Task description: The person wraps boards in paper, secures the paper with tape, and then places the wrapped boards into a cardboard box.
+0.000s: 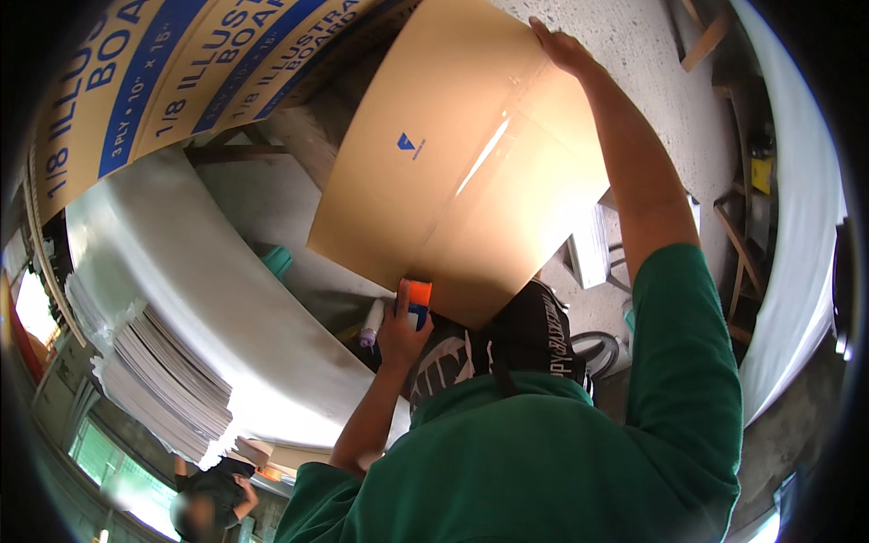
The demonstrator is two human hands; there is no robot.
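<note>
A brown cardboard box (453, 154) fills the middle of the view, with a strip of clear tape running along its seam. My left hand (401, 328) grips an orange and blue tape dispenser (416, 297) pressed against the box's near edge. My right hand (561, 45) lies flat on the box's far corner, fingers spread, arm stretched out in a green sleeve. My green shirt covers the lower part of the view.
A white table (208, 290) curves at left with a stack of white boards (163, 380) on it. Printed cartons (181, 63) stand at upper left. Another person (213, 493) is at lower left. Wooden frames (738, 244) stand on the concrete floor at right.
</note>
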